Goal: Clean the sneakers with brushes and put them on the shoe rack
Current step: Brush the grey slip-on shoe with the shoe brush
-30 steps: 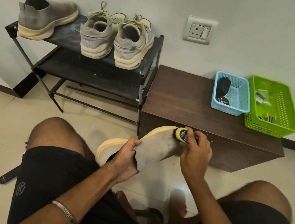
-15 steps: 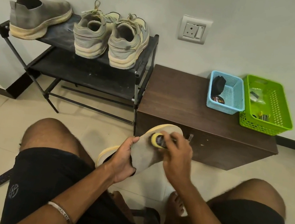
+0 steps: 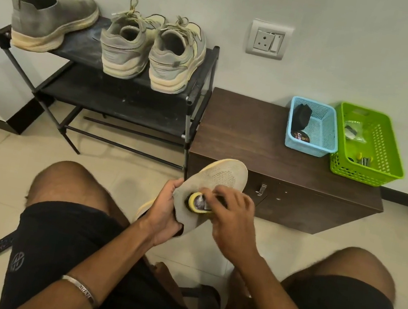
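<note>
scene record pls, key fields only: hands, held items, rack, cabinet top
left hand: grips grey sneaker near its heel end
right hand: holds yellow brush against the sneaker upper
shoe rack: top shelf holds one grey slip-on and a laced pair
cabinet: blue basket beside green basket on top
floor: remote by left leg

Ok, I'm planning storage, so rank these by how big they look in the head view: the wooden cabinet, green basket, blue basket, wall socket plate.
1. wooden cabinet, by far the largest.
2. green basket.
3. blue basket, slightly smaller than the green one.
4. wall socket plate, though it hangs farther back, so it may look smaller than it is.
</note>
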